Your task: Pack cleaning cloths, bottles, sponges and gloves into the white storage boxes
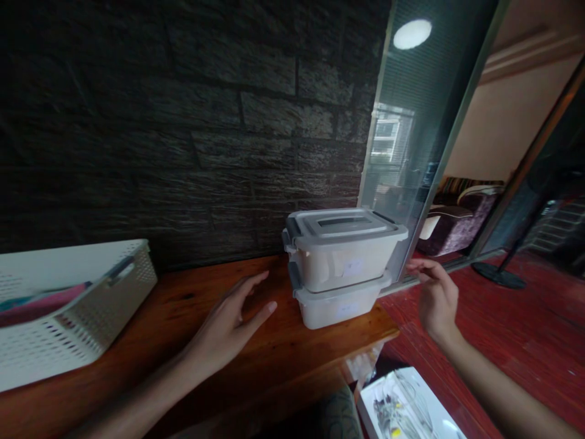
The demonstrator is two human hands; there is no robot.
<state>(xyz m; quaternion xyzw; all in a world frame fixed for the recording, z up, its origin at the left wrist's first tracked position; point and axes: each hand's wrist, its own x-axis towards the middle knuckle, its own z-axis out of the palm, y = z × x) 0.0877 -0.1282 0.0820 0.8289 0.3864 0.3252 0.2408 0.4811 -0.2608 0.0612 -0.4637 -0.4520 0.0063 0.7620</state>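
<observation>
Two lidded plastic storage boxes stand stacked near the right end of a wooden table [192, 311]. The upper box [320, 262] has a grey lid with a handle and side latches, and a small label on its front. Beneath it sits the lower box [338, 308], also labelled. To the left of the stack, my left hand [233, 317] hovers over the wood with fingers apart, touching nothing. On the other side, my right hand [434, 299] is raised beyond the table's end, fingers partly curled and apart from the boxes, with nothing seen in it.
A white perforated basket [123, 292] with cloth-like items stands at the left. Below the table's right end is a white box [411, 402] of cables. A dark brick wall [228, 122] rises behind, beside a glass panel [402, 140]. A round stand base [498, 275] rests on the red floor.
</observation>
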